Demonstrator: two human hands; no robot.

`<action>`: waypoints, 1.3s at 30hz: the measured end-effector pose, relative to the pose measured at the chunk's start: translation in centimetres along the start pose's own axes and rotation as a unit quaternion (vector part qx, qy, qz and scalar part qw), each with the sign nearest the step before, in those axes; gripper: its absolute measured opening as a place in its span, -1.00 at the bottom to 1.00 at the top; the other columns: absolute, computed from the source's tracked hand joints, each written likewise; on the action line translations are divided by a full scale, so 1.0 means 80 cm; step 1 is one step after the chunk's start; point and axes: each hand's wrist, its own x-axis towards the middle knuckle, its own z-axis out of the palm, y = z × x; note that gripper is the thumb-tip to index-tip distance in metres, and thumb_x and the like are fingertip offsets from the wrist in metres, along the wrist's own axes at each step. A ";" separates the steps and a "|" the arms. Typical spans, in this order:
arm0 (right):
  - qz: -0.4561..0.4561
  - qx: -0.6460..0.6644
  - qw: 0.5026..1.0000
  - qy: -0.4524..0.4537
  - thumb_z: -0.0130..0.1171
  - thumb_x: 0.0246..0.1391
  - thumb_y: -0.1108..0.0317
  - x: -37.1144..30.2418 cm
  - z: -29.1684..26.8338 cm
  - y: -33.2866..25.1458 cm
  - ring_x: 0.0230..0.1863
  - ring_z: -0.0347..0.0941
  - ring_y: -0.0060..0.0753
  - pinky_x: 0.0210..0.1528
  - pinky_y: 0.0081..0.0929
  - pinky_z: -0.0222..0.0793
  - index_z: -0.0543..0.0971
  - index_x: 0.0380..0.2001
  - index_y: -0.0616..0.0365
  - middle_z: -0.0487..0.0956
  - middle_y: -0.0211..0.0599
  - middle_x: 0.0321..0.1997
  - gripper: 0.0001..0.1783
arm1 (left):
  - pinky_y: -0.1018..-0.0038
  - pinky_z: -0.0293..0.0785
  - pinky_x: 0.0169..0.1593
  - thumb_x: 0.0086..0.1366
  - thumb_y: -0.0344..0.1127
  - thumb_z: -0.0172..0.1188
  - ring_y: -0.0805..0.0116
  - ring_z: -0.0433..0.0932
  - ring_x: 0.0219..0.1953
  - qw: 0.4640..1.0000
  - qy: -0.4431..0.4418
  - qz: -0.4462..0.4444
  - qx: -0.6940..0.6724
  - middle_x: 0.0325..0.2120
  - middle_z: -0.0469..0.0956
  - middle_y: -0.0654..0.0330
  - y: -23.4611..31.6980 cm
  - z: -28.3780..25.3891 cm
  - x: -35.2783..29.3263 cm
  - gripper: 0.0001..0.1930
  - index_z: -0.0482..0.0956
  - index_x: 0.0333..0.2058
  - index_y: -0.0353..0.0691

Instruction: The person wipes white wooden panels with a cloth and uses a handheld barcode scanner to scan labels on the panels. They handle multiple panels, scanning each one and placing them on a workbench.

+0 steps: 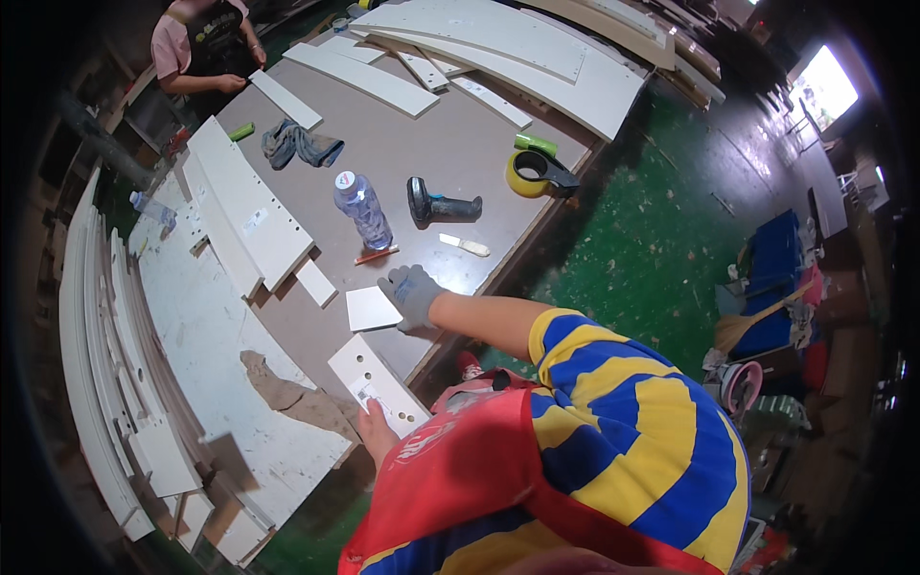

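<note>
At the near end of the table [402, 144]: one drilled board [381, 378], white, gripped along its near edge by my bare left hand [378, 429], most fingers hidden. One plain board [369, 309], white, just beyond; my gloved right hand [414, 297] at its right edge, gripping or resting, I cannot tell. Step, as judged: handling both boards. Next move calls for steady control of each.
</note>
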 end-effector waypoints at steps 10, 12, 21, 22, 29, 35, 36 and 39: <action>0.074 0.834 0.545 -0.051 0.04 0.16 0.08 -0.212 -0.008 0.082 0.08 0.47 -0.30 0.15 -0.35 0.38 0.22 0.36 0.26 0.49 -0.12 0.15 -0.24 | 0.50 0.47 -0.13 0.46 -0.33 0.01 0.48 0.53 -0.22 0.984 -0.158 0.064 0.057 -0.18 0.58 0.17 0.028 0.108 0.001 -0.73 0.44 0.02 -0.37; 0.093 0.942 0.323 -0.009 -0.04 0.20 0.14 -0.281 -0.007 0.133 0.19 0.43 -0.18 0.25 -0.26 0.34 0.20 0.36 0.25 0.44 -0.04 0.24 -0.29 | 0.51 0.46 -0.12 0.46 -0.33 0.01 0.49 0.52 -0.21 0.979 -0.179 0.082 0.057 -0.17 0.57 0.17 0.037 0.153 0.009 -0.73 0.44 0.02 -0.37; 0.068 0.873 0.190 0.444 -0.19 0.40 0.10 -0.543 -0.105 0.381 0.22 0.44 -0.11 0.27 -0.17 0.35 0.27 0.30 0.30 0.45 -0.02 0.24 -0.42 | 0.58 0.42 -0.11 0.47 -0.37 0.01 0.56 0.47 -0.21 0.929 -0.351 0.119 -0.004 -0.20 0.53 0.24 0.034 0.529 -0.011 -0.75 0.42 0.01 -0.39; 0.055 0.866 0.189 0.460 -0.17 0.40 0.09 -0.568 -0.111 0.403 0.21 0.44 -0.10 0.27 -0.14 0.34 0.27 0.30 0.26 0.46 -0.03 0.23 -0.43 | 0.57 0.43 -0.08 0.48 -0.35 0.00 0.54 0.48 -0.18 0.924 -0.367 0.108 0.000 -0.17 0.53 0.22 0.029 0.572 -0.020 -0.75 0.42 0.01 -0.40; 0.107 0.819 0.201 0.526 -0.22 0.44 0.14 -0.657 -0.113 0.567 0.26 0.38 -0.12 0.32 -0.15 0.28 0.22 0.33 0.22 0.39 -0.10 0.30 -0.47 | 0.47 0.44 0.06 0.53 -0.27 -0.10 0.43 0.52 -0.04 0.892 -0.441 0.095 0.001 -0.03 0.54 0.14 -0.025 0.809 -0.047 -0.69 0.42 0.03 -0.40; 0.146 0.839 0.122 0.510 -0.25 0.43 0.22 -0.703 -0.100 0.752 0.32 0.31 -0.12 0.39 -0.20 0.15 0.20 0.33 0.32 0.35 -0.03 0.33 -0.47 | 0.48 0.46 -0.04 0.54 -0.19 -0.13 0.44 0.56 -0.17 0.917 -0.394 0.054 0.014 -0.18 0.59 0.16 -0.067 1.006 -0.034 -0.66 0.49 -0.04 -0.36; 0.148 0.837 0.128 0.510 -0.25 0.42 0.24 -0.712 -0.097 0.786 0.33 0.29 -0.12 0.41 -0.22 0.13 0.20 0.32 0.34 0.34 -0.02 0.34 -0.47 | 0.49 0.46 -0.06 0.53 -0.19 -0.13 0.45 0.56 -0.19 0.917 -0.393 0.060 0.023 -0.20 0.59 0.17 -0.072 1.043 -0.030 -0.66 0.49 -0.06 -0.36; 0.034 0.879 0.118 0.460 -0.20 0.38 0.33 -0.760 -0.071 0.892 0.36 0.25 -0.14 0.44 -0.23 0.05 0.19 0.33 0.37 0.32 0.01 0.36 -0.47 | 0.54 0.43 -0.14 0.52 -0.12 -0.08 0.50 0.53 -0.25 0.929 -0.357 0.048 0.079 -0.29 0.59 0.19 -0.094 1.161 -0.029 -0.65 0.52 -0.11 -0.32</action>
